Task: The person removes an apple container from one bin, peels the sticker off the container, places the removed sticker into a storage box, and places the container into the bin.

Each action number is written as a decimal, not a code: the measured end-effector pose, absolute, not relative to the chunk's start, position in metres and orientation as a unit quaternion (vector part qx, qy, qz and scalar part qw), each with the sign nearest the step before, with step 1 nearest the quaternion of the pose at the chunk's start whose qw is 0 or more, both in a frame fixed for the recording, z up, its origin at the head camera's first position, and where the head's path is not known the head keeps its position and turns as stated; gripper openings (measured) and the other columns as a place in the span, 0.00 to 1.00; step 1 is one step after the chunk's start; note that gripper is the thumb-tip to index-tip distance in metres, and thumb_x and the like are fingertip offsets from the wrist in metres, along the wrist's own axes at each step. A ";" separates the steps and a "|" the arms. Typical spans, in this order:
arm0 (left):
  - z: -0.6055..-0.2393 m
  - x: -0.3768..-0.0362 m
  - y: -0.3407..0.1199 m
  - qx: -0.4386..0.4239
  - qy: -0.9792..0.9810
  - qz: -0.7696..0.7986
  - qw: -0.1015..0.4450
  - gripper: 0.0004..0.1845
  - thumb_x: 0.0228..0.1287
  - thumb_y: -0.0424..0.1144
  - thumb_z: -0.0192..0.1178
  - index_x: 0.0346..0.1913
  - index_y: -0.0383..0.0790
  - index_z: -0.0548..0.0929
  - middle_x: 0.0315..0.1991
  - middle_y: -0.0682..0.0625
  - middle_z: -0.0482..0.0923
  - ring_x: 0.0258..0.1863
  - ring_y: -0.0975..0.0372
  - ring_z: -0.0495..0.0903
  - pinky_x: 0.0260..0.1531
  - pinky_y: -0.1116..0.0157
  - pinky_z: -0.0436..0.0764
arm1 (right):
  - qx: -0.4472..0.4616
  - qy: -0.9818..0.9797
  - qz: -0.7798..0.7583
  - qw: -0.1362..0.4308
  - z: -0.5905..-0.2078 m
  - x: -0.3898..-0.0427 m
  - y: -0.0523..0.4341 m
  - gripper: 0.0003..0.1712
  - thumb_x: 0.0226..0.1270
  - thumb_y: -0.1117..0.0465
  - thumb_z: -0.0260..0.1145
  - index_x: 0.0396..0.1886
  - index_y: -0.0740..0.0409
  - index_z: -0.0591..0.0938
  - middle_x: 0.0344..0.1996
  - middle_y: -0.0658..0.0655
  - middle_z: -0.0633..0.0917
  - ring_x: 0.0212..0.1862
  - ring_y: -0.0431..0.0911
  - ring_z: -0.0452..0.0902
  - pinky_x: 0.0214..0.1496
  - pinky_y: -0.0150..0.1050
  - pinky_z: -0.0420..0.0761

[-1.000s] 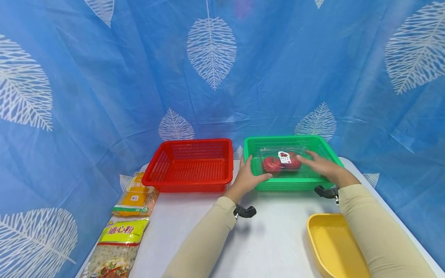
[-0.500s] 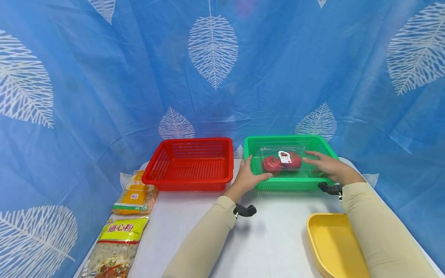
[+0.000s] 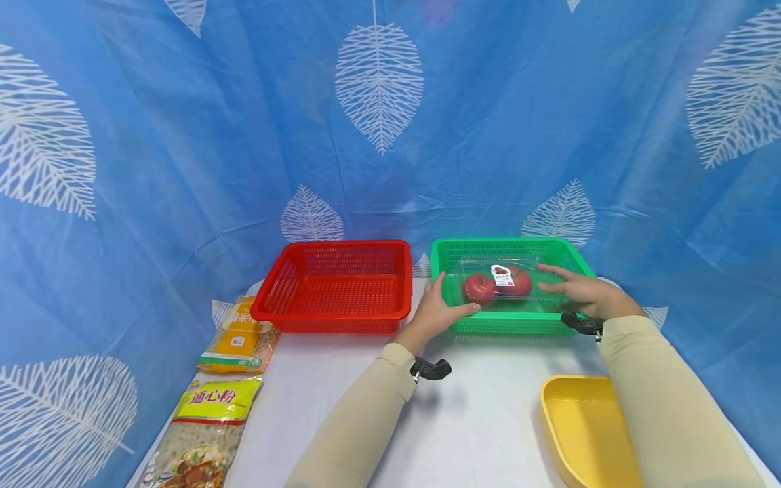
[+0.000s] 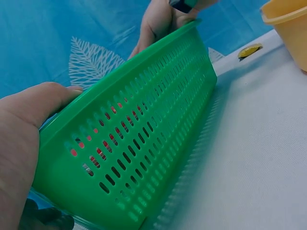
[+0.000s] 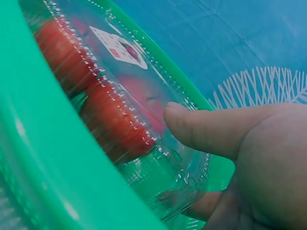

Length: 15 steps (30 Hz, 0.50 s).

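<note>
A clear plastic pack of red apples [image 3: 499, 281], with a white label, lies inside the green basket [image 3: 506, 325]. My left hand [image 3: 432, 315] grips the basket's front left corner, its thumb over the front rim and its fingers along the left side. Up close in the left wrist view, the left thumb [image 4: 48, 98] lies at the rim. My right hand [image 3: 588, 295] is over the basket's right part, at the pack's right end, with thumb and fingers spread. In the right wrist view the right thumb [image 5: 211, 127] overlaps the lid; whether it touches cannot be told.
Left of the green basket stands a red basket [image 3: 342, 325]. An orange bag [image 3: 238, 342] and a yellow-topped pasta bag [image 3: 210, 420] lie along the table's left edge. A yellow tray [image 3: 579, 420] is by my right forearm. A blue leaf-patterned curtain [image 3: 476, 135] hangs behind.
My right hand has drawn back to the right, its thumb coming off the top of the apple pack. The left hand stays at the basket corner, and the pack stays put.
</note>
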<state>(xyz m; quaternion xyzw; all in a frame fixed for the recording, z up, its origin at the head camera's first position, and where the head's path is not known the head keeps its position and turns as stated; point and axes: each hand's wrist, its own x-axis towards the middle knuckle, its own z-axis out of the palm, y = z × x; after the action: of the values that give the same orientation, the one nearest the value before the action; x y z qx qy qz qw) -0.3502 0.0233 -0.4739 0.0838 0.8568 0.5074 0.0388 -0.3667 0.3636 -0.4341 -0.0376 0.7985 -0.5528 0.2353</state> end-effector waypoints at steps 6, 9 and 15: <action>-0.473 -0.350 0.023 0.086 0.854 0.512 0.040 0.59 0.58 0.60 0.76 0.86 0.50 0.53 0.83 0.42 0.50 0.78 0.46 0.59 0.68 0.38 0.68 | -0.055 0.813 -0.529 0.236 -0.435 -0.372 0.369 0.49 0.86 0.59 0.57 0.87 0.49 0.34 0.79 0.72 0.23 0.71 0.81 0.56 0.57 0.60 0.81; -0.473 -0.348 0.023 0.089 0.853 0.513 0.041 0.59 0.57 0.60 0.76 0.86 0.51 0.53 0.84 0.41 0.50 0.78 0.46 0.58 0.68 0.38 0.68 | -0.059 0.811 -0.529 0.243 -0.435 -0.372 0.371 0.50 0.85 0.58 0.58 0.87 0.49 0.34 0.79 0.72 0.22 0.71 0.81 0.57 0.53 0.53 0.82; -0.475 -0.350 0.022 0.090 0.851 0.516 0.037 0.60 0.57 0.61 0.77 0.86 0.51 0.54 0.83 0.42 0.53 0.78 0.47 0.60 0.68 0.39 0.68 | -0.045 0.791 -0.553 0.258 -0.435 -0.371 0.370 0.51 0.84 0.59 0.59 0.87 0.45 0.34 0.79 0.68 0.20 0.76 0.81 0.36 0.53 0.49 0.82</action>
<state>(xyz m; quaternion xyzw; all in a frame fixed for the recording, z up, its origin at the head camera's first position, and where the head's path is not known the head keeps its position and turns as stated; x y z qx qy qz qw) -0.3502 0.0219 -0.4754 0.0896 0.8508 0.5164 0.0373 -0.3713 0.3699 -0.4354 -0.0452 0.7910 -0.5528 0.2584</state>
